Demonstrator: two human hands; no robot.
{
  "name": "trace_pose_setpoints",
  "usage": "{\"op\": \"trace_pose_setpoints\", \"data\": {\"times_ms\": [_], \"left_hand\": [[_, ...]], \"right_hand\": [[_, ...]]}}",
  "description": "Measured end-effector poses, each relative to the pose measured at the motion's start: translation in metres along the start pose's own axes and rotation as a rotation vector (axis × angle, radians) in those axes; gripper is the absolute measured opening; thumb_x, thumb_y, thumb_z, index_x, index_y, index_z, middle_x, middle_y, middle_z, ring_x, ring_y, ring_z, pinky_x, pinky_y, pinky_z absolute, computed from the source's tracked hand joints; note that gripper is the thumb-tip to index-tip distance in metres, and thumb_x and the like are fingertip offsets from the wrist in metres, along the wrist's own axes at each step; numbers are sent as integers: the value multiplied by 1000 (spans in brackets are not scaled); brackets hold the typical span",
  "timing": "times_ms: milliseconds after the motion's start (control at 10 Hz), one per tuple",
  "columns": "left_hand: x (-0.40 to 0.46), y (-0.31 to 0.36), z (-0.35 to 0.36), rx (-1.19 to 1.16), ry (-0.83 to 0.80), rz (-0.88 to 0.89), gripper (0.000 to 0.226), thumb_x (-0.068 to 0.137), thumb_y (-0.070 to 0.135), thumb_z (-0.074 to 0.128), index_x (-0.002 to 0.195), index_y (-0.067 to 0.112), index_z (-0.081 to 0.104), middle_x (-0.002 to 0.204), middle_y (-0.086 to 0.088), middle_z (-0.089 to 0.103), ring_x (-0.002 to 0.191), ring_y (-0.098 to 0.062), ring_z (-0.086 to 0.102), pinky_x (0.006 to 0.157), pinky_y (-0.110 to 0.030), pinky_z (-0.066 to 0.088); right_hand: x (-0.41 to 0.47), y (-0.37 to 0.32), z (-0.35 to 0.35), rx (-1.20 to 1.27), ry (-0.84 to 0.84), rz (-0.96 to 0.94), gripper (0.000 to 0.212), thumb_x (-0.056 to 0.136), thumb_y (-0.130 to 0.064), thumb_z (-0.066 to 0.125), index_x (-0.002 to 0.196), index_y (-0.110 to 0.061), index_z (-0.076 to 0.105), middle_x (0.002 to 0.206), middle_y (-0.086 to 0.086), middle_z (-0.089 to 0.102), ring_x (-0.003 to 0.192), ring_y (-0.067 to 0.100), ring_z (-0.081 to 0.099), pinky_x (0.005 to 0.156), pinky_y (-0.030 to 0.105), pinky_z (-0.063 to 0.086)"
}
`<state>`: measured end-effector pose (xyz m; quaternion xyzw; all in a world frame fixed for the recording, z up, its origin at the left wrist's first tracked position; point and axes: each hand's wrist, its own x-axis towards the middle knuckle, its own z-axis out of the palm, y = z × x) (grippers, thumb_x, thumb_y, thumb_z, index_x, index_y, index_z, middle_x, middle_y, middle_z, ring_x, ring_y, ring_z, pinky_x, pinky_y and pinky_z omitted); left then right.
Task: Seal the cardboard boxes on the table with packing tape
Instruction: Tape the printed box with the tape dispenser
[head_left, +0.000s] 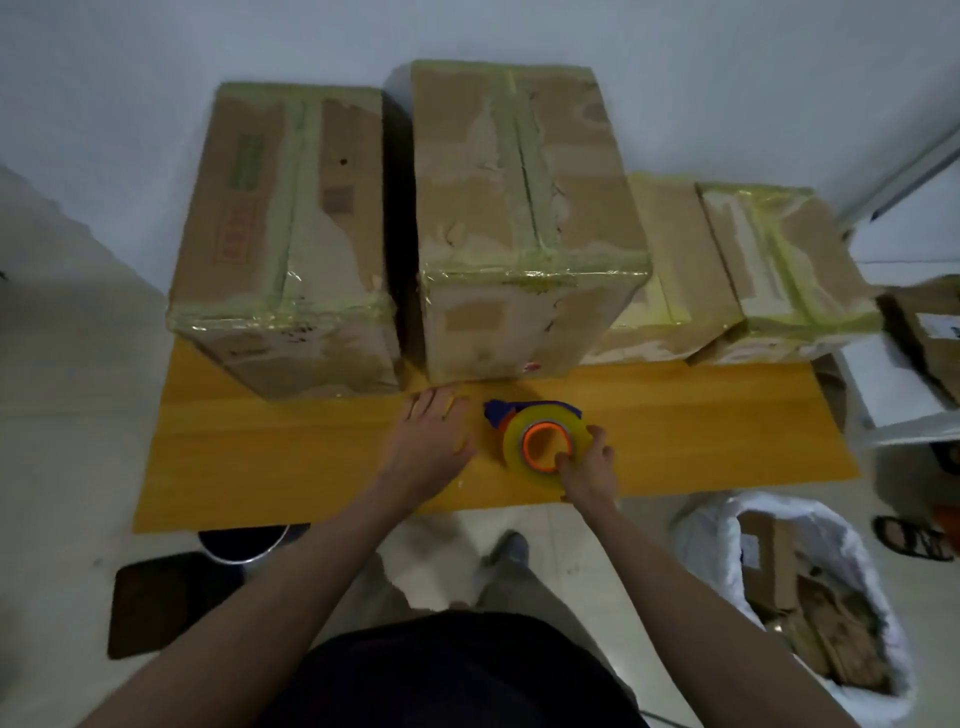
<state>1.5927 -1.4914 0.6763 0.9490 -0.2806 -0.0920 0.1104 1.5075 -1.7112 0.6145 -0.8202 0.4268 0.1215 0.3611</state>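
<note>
**Watch the tape roll before you lift it**

Your right hand (589, 470) has its fingers curled round the near edge of the tape dispenser (543, 439), thumb at the orange core, while the roll lies flat on the yellow table (260, 457). Your left hand (431, 441) lies spread and relaxed on the tabletop just beside the roll, gripping nothing, its fingertips close to the foot of the tall middle box (524, 218).

The grip is on the roll's rim, not on the blue handle at the far side, so when you lift it the dispenser could swing or slip, and the cutter end may catch your left fingers, which sit very near it. Shift to the handle first, and move the left hand clear.

Four boxes stand in a row at the back of the table: the left box (280, 234), the middle one, a low box (670, 270) and the right box (789, 265). All already carry yellowish tape over the seams, wrinkled and peeling the card in places. New tape laid over those creases will likely bubble and lift. I cannot tell where the loose tape end is; if it has stuck back to the roll you will waste time picking at it
</note>
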Motion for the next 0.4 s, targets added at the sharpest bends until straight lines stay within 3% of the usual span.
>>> {"op": "trace_pose_setpoints", "data": {"times_ms": [100,200,400], "left_hand": [[0,13,7,2,-39,-86,50,95,42,56,136,14,54,144,-8,49,132,-29,47,112,-46,35],[2,18,4,20,-63,-142,50,98,43,52,140,15,50,148,-7,44,136,-29,42,116,-45,29],[17,15,-10,65,-3,-188,51,99,44,51,142,16,49,144,-8,47,135,-29,43,114,-44,32]], "right_hand": [[22,9,3,-21,-97,19,54,97,-21,59,143,-22,32,137,18,40,89,51,63,77,59,57],[32,7,3,-46,-169,28,58,98,-13,59,147,-19,29,143,20,35,99,50,60,76,48,52],[49,5,-1,-93,-316,20,69,100,-20,62,155,-15,21,152,25,29,114,48,57,81,45,47]]}}
